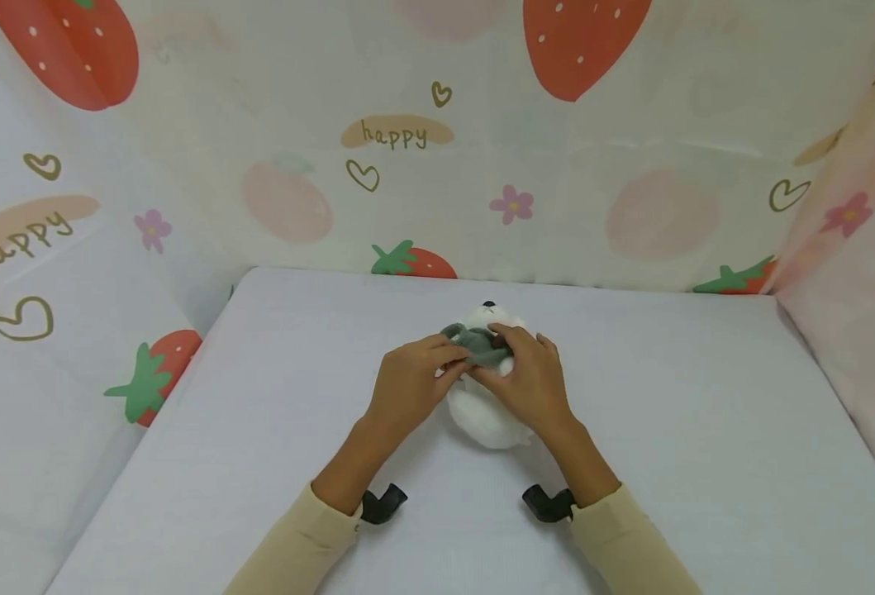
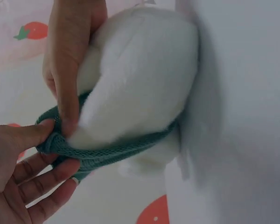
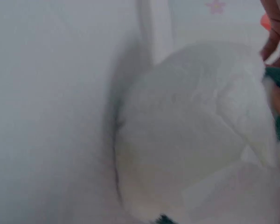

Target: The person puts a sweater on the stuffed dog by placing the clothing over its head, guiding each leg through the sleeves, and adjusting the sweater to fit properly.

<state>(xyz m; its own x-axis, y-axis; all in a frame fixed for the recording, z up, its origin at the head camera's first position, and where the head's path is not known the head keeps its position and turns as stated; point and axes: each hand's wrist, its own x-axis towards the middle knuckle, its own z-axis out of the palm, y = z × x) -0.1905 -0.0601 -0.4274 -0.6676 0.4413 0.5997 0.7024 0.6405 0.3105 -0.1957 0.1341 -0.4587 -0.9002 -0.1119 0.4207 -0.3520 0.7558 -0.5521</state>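
Observation:
A white plush toy with a small dark nose lies on the table, its head toward the far side. Around its upper body is a green knitted garment, whose stretched edge runs across the white plush in the left wrist view. My left hand pinches that edge between thumb and fingers. From the other side, my right hand grips the garment, its thumb reaching down between the knit and the plush. Most of the right hand's fingertips are hidden. The plush body fills much of the right wrist view.
The white tabletop spreads on both sides of the toy. A curtain printed with strawberries, hearts and "happy" hangs along the back and sides. Black camera mounts sit at both wrists, by the beige sleeves.

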